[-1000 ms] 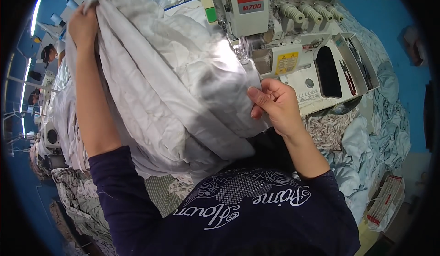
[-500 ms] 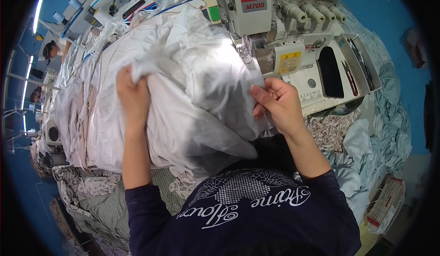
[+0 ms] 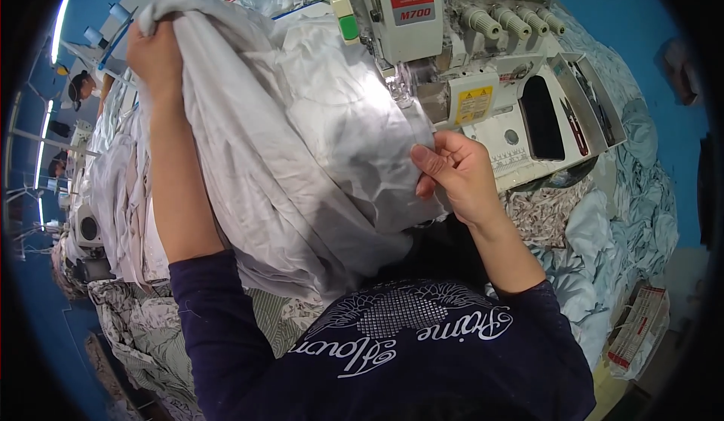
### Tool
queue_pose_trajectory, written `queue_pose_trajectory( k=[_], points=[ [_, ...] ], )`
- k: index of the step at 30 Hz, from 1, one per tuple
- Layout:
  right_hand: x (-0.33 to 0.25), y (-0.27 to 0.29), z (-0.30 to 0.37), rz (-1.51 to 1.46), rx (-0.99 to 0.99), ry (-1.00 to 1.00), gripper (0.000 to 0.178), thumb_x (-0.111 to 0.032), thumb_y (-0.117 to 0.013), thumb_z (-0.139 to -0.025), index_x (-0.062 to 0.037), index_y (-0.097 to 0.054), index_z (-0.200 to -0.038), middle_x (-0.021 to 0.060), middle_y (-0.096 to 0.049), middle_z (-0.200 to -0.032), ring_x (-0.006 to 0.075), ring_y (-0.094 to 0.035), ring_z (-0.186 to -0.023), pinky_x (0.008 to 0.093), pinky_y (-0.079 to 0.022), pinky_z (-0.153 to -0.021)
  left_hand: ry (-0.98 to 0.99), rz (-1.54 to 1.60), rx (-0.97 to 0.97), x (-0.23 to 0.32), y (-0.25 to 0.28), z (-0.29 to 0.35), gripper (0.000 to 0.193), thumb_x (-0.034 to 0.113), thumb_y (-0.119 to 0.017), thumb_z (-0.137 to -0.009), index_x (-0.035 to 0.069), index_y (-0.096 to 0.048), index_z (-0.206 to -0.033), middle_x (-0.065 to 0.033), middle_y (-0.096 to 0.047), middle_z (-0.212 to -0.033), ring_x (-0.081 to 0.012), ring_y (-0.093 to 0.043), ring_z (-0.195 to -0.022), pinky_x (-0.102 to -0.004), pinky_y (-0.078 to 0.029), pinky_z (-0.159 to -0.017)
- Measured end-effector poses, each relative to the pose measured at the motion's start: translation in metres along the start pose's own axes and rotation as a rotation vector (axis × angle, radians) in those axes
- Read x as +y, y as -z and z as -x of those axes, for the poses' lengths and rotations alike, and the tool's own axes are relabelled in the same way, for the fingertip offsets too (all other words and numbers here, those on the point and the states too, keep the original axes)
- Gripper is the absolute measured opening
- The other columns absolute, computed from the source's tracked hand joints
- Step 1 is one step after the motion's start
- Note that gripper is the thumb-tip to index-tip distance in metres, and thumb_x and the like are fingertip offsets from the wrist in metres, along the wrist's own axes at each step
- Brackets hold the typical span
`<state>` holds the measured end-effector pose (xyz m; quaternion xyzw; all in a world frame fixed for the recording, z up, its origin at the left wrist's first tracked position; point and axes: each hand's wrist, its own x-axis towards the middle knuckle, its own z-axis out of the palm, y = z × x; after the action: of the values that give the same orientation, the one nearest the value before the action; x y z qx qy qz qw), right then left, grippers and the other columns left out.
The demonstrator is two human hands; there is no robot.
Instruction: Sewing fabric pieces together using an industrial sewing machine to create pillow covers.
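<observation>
A large piece of white fabric (image 3: pixel 256 142) drapes from the sewing machine (image 3: pixel 403 25) down over my lap. At the upper left my left hand (image 3: pixel 156 58) is closed on a bunched part of the fabric and holds it raised. My right hand (image 3: pixel 452 168) pinches the fabric's right edge between thumb and fingers, just in front of the needle area. The machine's lamp throws a bright patch on the cloth beside the presser foot (image 3: pixel 401 93). Part of the fabric by the foot is lost in glare.
On the machine bed right of my hand lie a black phone (image 3: pixel 541 118) and red-handled thread snips (image 3: pixel 575 128), beside a narrow tool tray (image 3: pixel 592 97). Light blue cloth (image 3: pixel 633 217) is heaped at the right. Patterned cloth (image 3: pixel 166 330) lies at lower left. Another person (image 3: pixel 83 88) is far left.
My left hand has moved up and to the left, pulling the white fabric with it into long folds. My right hand has stayed at the fabric's edge.
</observation>
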<state>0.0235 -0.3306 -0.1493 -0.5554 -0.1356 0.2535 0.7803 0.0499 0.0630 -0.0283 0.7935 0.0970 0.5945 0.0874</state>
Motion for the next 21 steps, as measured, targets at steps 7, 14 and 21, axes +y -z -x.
queue_pose_trajectory(
  k=[7,14,21],
  points=[
    [-0.002,0.001,0.0,-0.01,-0.007,-0.017,0.02,-0.017,-0.067,-0.084,-0.0012,-0.055,-0.082,0.0013,-0.057,-0.062,0.0083,-0.057,-0.048,0.0199,-0.044,-0.044,0.082,-0.138,0.119,-0.012,-0.004,-0.08,0.045,0.045,-0.063,-0.076,0.007,-0.067,-0.1,-0.0137,-0.067,-0.095,-0.029,-0.064,-0.091,-0.0353,-0.047,-0.081],
    [0.0,0.004,-0.001,0.014,-0.016,-0.024,0.021,-0.018,-0.067,-0.084,-0.002,-0.054,-0.081,0.001,-0.056,-0.061,0.0085,-0.056,-0.048,0.0201,-0.045,-0.045,0.142,-0.255,0.062,-0.064,-0.017,-0.134,0.052,0.051,-0.059,-0.073,0.01,-0.067,-0.103,-0.0139,-0.067,-0.1,-0.029,-0.062,-0.097,-0.0344,-0.045,-0.087],
    [-0.003,0.004,-0.001,0.05,0.015,-0.053,0.021,-0.019,-0.067,-0.084,-0.0025,-0.055,-0.078,0.0011,-0.056,-0.06,0.008,-0.055,-0.048,0.019,-0.043,-0.045,0.001,-0.386,-0.001,-0.099,-0.009,-0.197,0.053,0.053,-0.053,-0.077,0.012,-0.065,-0.109,-0.013,-0.065,-0.105,-0.0271,-0.06,-0.101,-0.0333,-0.044,-0.088]
  ],
)
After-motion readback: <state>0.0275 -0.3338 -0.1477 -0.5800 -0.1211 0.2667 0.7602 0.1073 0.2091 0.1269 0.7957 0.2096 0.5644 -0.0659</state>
